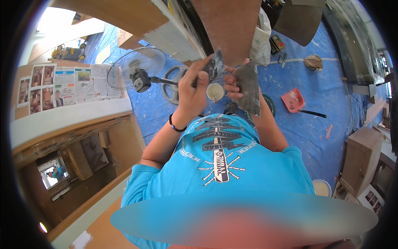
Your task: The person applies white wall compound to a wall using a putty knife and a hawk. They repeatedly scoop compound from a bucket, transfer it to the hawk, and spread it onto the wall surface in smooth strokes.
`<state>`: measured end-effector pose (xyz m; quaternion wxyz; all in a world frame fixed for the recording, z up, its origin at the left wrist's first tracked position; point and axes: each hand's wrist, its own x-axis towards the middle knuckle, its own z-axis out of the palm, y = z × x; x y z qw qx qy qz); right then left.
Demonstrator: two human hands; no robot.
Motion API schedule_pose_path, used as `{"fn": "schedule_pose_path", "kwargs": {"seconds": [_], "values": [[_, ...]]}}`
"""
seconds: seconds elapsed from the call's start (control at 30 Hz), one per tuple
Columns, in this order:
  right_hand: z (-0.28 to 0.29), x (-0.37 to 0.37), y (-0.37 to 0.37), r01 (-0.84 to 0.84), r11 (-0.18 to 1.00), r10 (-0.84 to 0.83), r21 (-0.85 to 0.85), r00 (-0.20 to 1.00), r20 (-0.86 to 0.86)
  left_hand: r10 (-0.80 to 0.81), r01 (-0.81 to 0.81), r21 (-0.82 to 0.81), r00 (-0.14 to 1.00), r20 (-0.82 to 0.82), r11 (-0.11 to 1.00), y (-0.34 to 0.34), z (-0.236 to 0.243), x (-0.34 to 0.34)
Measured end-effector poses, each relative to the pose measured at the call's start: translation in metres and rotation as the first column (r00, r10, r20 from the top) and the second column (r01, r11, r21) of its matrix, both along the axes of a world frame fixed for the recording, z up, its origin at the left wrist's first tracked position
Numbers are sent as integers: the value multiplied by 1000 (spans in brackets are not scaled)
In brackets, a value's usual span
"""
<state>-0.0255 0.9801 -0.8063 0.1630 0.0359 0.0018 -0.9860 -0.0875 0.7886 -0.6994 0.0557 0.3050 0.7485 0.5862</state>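
My left hand (pixel 193 90), with a dark beaded bracelet at the wrist, is closed around a putty knife (pixel 216 66). Its dark blade, smeared with pale material, tilts up toward the right. Close beside it, my right hand (pixel 233 86) grips a wide, flat grey scraper (pixel 248 88), whose blade stands nearly upright and hides part of the hand and forearm. A narrow gap separates the two blades. Below and between the hands is a round tub (pixel 215 92) with cream-coloured contents and a stick-like thing in it.
Blue sheeting (pixel 309 76) covers the floor. To the left stand a pedestal fan (pixel 141 76) and a ledge with newspapers (pixel 78 85). Brown boards (pixel 226 29) rise ahead. A red dustpan (pixel 293 101), a brown paper bag (pixel 313 62) and a wooden cabinet (pixel 360 159) are on the right.
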Motion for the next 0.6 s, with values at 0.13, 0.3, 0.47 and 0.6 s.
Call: {"fn": "schedule_pose_path", "kwargs": {"seconds": [0.13, 0.3, 0.47, 0.6], "values": [[5, 9, 10, 219, 972, -232, 88, 952, 199, 95, -180, 239, 940, 329, 954, -9, -3, -11], [21, 21, 7, 392, 826, -506, 404, 833, 225, 182, -291, 255, 908, 378, 922, -17, -7, -15], [36, 28, -5, 506, 618, -619, 601, 785, -25, 77, -238, 460, 937, 342, 856, -16, -12, -16], [46, 33, -33, 543, -182, -423, 819, 709, -564, 109, -80, 200, 985, -135, 976, -9, -7, -16]]}}
